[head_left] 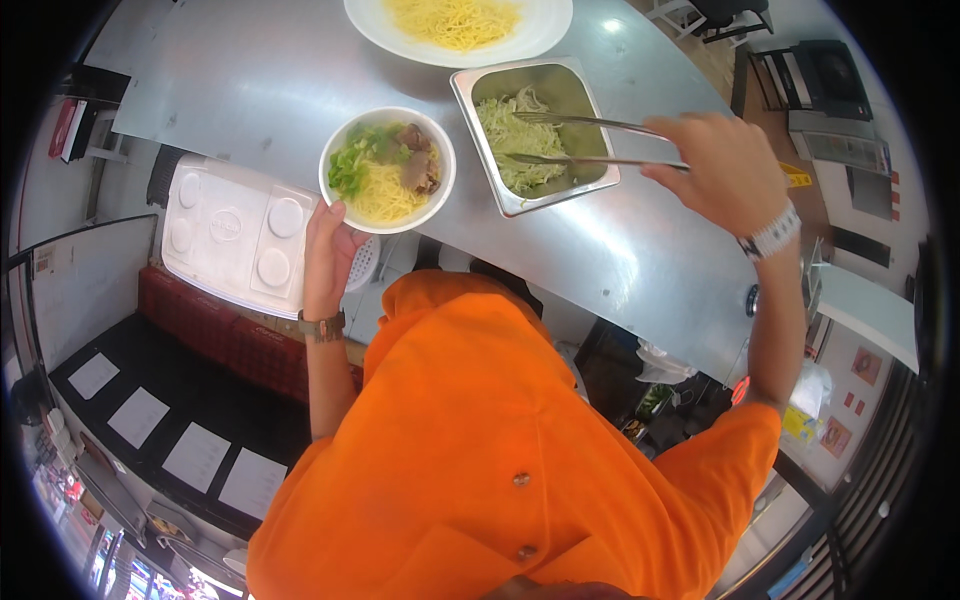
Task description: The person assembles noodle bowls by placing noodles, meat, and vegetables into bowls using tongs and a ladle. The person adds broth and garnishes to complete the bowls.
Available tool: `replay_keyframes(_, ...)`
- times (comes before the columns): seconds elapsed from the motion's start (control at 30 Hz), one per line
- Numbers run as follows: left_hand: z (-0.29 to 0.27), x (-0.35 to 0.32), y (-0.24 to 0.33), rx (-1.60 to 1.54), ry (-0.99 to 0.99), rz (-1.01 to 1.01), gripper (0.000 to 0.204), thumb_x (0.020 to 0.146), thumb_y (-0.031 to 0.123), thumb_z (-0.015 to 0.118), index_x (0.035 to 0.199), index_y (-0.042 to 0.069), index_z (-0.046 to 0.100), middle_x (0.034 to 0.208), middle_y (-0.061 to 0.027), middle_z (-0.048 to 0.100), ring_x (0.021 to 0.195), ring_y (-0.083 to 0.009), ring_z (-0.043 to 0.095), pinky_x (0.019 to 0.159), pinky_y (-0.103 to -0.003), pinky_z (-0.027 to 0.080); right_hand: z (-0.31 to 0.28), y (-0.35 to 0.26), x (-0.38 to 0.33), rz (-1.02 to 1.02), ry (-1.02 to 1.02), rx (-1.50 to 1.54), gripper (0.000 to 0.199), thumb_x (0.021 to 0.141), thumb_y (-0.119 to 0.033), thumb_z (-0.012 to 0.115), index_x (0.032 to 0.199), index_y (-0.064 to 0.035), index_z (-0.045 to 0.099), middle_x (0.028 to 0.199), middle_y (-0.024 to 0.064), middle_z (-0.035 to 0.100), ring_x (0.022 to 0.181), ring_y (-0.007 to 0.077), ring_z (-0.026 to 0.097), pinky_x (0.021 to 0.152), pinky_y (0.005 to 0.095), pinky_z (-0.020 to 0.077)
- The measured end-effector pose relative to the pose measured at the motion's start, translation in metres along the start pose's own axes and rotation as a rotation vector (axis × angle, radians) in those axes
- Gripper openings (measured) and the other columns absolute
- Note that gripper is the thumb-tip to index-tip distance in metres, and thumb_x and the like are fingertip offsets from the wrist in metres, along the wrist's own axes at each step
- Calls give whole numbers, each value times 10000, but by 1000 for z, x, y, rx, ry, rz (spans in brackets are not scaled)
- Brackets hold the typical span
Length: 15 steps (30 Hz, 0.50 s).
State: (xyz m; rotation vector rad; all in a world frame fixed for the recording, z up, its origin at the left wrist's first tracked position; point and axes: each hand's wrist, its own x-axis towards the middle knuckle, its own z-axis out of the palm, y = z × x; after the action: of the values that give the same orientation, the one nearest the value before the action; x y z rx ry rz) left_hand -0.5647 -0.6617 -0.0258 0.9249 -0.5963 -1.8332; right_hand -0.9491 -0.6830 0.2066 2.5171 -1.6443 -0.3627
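Note:
My left hand [335,235] grips the near left rim of a white bowl [428,212], its fingers partly under it. Inside are yellow noodles [388,193], chopped green leaves [347,172] and brown pieces that look like meat [419,172]. On the right, my right hand [725,165] is closed around metal tongs [622,161]. The arms of the tongs are spread, and their tips reach into a rectangular steel pan [508,205]. Shredded pale green vegetable, perhaps cabbage [520,140], lies in the pan's left part. Whether the tongs pinch any shreds I cannot tell.
A large white plate of yellow noodles [455,22] sits at the far side of the steel table [250,75]. Left of the table stands a white cooler box [225,225]. Beyond it, a dark counter [190,390] carries several paper sheets.

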Motion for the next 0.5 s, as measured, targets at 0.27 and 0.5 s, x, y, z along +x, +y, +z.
replay_keyframes(0.27, 10, -2, 4, 39, 31, 19, 542, 991, 289, 510, 1392, -47, 370, 1371, -163, 523, 1211, -227, 575, 986, -343, 508, -1, 14, 15, 31, -134, 60, 230, 850, -295, 711, 1015, -135, 719, 969, 63, 695, 924, 274, 644, 832, 404, 506)
replay_keyframes(0.5, 2, 0, 5, 19, -6, -20, 541, 986, 282, 515, 1406, -24, 365, 1382, -156, 514, 1219, -238, 572, 1000, -358, 502, -20, 37, -14, 142, -68, 89, 255, 850, -291, 718, 1038, -120, 743, 995, 91, 709, 934, 277, 648, 846, 384, 506)
